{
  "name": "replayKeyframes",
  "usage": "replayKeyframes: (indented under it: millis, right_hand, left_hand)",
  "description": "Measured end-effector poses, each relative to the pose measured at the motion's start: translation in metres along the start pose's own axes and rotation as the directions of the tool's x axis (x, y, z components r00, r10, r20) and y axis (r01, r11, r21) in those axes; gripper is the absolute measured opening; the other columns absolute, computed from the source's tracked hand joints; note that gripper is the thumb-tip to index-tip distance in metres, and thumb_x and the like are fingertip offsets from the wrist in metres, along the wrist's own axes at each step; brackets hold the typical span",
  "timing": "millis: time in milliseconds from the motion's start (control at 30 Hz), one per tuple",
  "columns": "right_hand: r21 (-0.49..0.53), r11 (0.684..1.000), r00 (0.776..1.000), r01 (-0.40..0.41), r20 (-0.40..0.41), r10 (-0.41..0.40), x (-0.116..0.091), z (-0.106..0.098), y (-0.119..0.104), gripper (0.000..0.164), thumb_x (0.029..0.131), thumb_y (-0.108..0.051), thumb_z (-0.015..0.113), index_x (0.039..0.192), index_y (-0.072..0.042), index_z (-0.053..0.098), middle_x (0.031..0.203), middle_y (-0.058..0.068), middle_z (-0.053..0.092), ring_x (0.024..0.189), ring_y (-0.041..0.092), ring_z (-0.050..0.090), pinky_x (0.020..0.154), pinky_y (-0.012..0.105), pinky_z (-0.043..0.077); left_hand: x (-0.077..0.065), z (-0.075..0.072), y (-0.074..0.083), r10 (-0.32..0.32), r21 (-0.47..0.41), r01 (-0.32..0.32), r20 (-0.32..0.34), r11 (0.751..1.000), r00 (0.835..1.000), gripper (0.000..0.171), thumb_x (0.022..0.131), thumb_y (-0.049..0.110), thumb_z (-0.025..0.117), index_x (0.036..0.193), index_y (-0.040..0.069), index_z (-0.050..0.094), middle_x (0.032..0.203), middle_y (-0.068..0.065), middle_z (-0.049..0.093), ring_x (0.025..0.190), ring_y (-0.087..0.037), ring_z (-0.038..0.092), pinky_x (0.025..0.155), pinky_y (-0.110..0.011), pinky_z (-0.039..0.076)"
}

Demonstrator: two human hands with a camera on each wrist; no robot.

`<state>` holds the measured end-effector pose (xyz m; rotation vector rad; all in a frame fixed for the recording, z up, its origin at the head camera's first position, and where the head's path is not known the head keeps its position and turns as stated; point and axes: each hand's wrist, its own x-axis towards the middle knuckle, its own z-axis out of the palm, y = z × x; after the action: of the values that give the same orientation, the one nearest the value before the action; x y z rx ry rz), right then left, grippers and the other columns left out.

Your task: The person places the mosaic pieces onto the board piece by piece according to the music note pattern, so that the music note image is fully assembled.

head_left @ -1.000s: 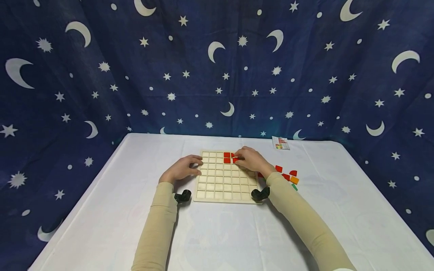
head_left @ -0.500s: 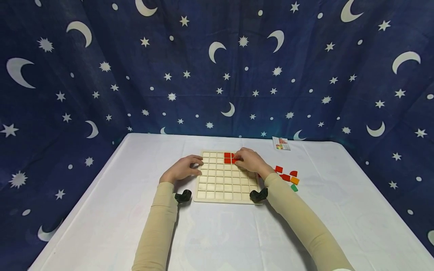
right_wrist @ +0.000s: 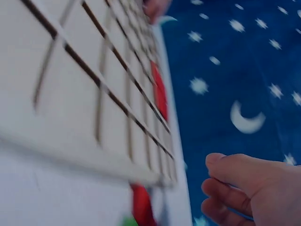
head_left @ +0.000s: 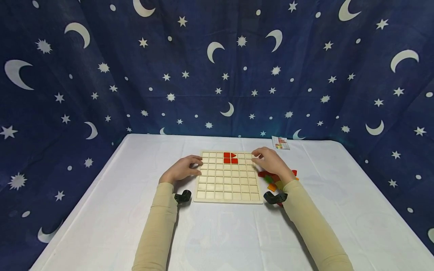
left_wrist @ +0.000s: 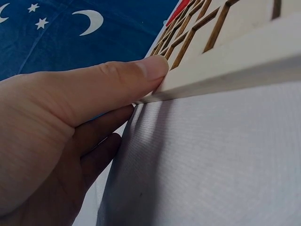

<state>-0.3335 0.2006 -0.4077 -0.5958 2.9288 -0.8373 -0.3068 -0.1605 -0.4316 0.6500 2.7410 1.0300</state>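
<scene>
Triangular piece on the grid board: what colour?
Red. The triangular piece shows best in the head view.

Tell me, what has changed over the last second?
The bare right hand has left the small pointed red tile and moved right, to near the right edge of the pale wooden grid board. The tile lies uncovered in the board's far row. The bare left hand and the board stayed put.

The cloth (head_left: 217,233) before the board (head_left: 219,179) leaves passage, but loose tiles (head_left: 272,187) obstruct its right side.
</scene>
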Motion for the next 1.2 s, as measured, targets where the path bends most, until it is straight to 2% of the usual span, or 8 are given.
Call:
replayKeyframes:
  millis: [233,333,467,667,767,867,1033,1200]
  right_hand:
    - [0.002,0.987,0.986,-0.159,-0.056,0.158,-0.029,-0.035,0.032,0.039,0.097,-0.021,0.062,0.129,0.000,0.060,0.119,0.019,0.062,0.106,0.034,0.055,0.091,0.049,0.052]
    - [0.003,0.983,0.982,-0.183,-0.055,0.183,-0.040,-0.046,0.042,0.040,0.097,-0.022,0.061,0.130,0.001,0.059,0.120,0.021,0.060,0.106,0.035,0.054,0.089,0.049,0.053]
    - [-0.010,0.984,0.984,-0.178,-0.028,0.177,-0.051,-0.053,0.049,0.039,0.097,-0.021,0.061,0.129,0.001,0.060,0.117,0.020,0.061,0.101,0.033,0.055,0.085,0.046,0.054]
    - [-0.019,0.985,0.984,-0.173,0.048,0.173,-0.057,-0.051,0.050,0.036,0.096,-0.019,0.062,0.126,0.001,0.061,0.108,0.017,0.063,0.082,0.025,0.057,0.068,0.031,0.055]
    - [-0.025,0.984,0.982,-0.174,0.070,0.175,-0.055,-0.046,0.049,0.036,0.096,-0.021,0.063,0.125,0.000,0.062,0.108,0.017,0.064,0.081,0.024,0.057,0.065,0.028,0.054]
    - [-0.041,0.985,0.982,-0.168,0.077,0.171,-0.052,-0.041,0.046,0.036,0.095,-0.022,0.064,0.123,0.000,0.064,0.109,0.016,0.064,0.088,0.026,0.056,0.071,0.031,0.056]
    - [-0.050,0.990,0.987,-0.131,0.088,0.135,-0.047,-0.031,0.040,0.035,0.095,-0.022,0.064,0.121,0.001,0.066,0.110,0.016,0.065,0.093,0.028,0.056,0.084,0.042,0.055]
    - [-0.048,0.995,0.991,-0.091,0.095,0.095,-0.042,-0.022,0.037,0.038,0.093,-0.024,0.067,0.121,0.002,0.066,0.107,0.014,0.065,0.089,0.026,0.054,0.082,0.042,0.053]
  left_hand:
    - [-0.001,-0.001,0.001,-0.015,0.000,0.015,0.003,1.000,1.000,0.042,0.089,0.019,0.073,0.127,0.003,0.064,0.146,-0.012,0.047,0.139,-0.032,0.037,0.115,-0.047,0.030]
    - [-0.002,-0.001,0.001,-0.018,-0.003,0.018,0.001,1.000,1.000,0.043,0.089,0.019,0.073,0.127,0.002,0.063,0.146,-0.012,0.047,0.138,-0.033,0.038,0.114,-0.047,0.031]
    - [-0.002,0.000,0.002,-0.020,-0.008,0.020,0.007,1.000,1.000,0.043,0.089,0.019,0.073,0.127,0.003,0.064,0.146,-0.012,0.047,0.139,-0.032,0.037,0.115,-0.047,0.030]
    - [-0.001,0.001,0.002,-0.017,-0.005,0.017,0.005,1.000,1.000,0.042,0.089,0.019,0.073,0.127,0.003,0.064,0.146,-0.012,0.047,0.139,-0.032,0.037,0.115,-0.047,0.029]
    - [-0.001,0.001,0.002,-0.021,-0.013,0.021,0.005,1.000,1.000,0.042,0.089,0.019,0.073,0.127,0.003,0.064,0.146,-0.012,0.047,0.139,-0.032,0.037,0.115,-0.046,0.029]
    - [-0.001,0.001,0.003,-0.023,-0.017,0.024,0.010,1.000,1.000,0.042,0.089,0.019,0.073,0.127,0.003,0.064,0.147,-0.012,0.046,0.139,-0.032,0.037,0.115,-0.047,0.030]
    - [-0.001,0.000,0.004,-0.032,-0.016,0.032,0.006,0.999,0.999,0.042,0.089,0.018,0.073,0.127,0.003,0.064,0.147,-0.011,0.047,0.140,-0.032,0.036,0.115,-0.046,0.029]
    - [-0.002,0.000,0.004,-0.042,-0.013,0.042,0.006,0.999,0.999,0.043,0.089,0.019,0.074,0.128,0.004,0.063,0.147,-0.011,0.046,0.140,-0.031,0.036,0.115,-0.046,0.029]
